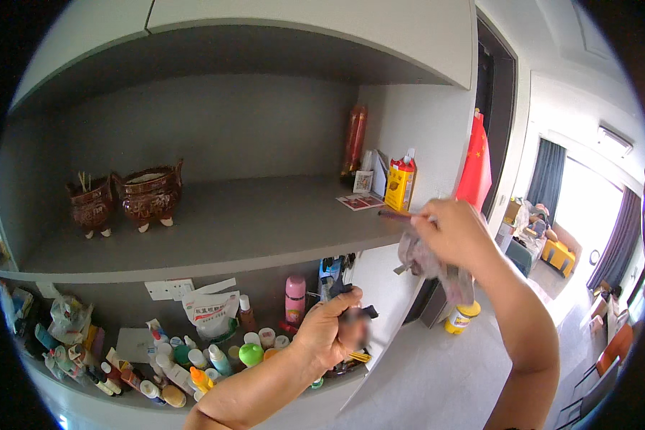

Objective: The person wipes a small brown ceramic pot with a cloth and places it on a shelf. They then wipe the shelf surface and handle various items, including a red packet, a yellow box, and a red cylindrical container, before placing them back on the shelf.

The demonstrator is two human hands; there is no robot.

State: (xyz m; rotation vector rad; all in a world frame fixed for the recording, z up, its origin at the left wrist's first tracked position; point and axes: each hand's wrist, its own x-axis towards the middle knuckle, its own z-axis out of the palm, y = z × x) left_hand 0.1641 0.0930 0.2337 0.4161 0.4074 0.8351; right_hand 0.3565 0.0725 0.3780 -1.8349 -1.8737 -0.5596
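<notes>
My right hand (pixel 451 233) is closed at the right end of the upper shelf (pixel 258 215), pinching a thin dark stick-like thing (pixel 393 215) that points left over the shelf edge. A crumpled, greyish see-through bag (pixel 437 269) hangs below that hand. My left hand (pixel 330 330) is lower, in front of the lower shelf, its fingers curled round a small black thing (pixel 369 312) whose kind I cannot make out; part of it is blurred. Just beyond the right hand stands a yellow and red carton (pixel 400 183), beside printed cards (pixel 360 201) and a tall red cylinder (pixel 354 140).
Two brown glazed three-legged pots (pixel 149 193) stand on the upper shelf's left. Bottles, a white pouch (pixel 213 315), a pink flask (pixel 294 301) and a plastic bag (pixel 70 319) crowd the lower shelf. A red flag (pixel 475 165) hangs by the doorway; a yellow bucket (pixel 462 318) sits on the floor.
</notes>
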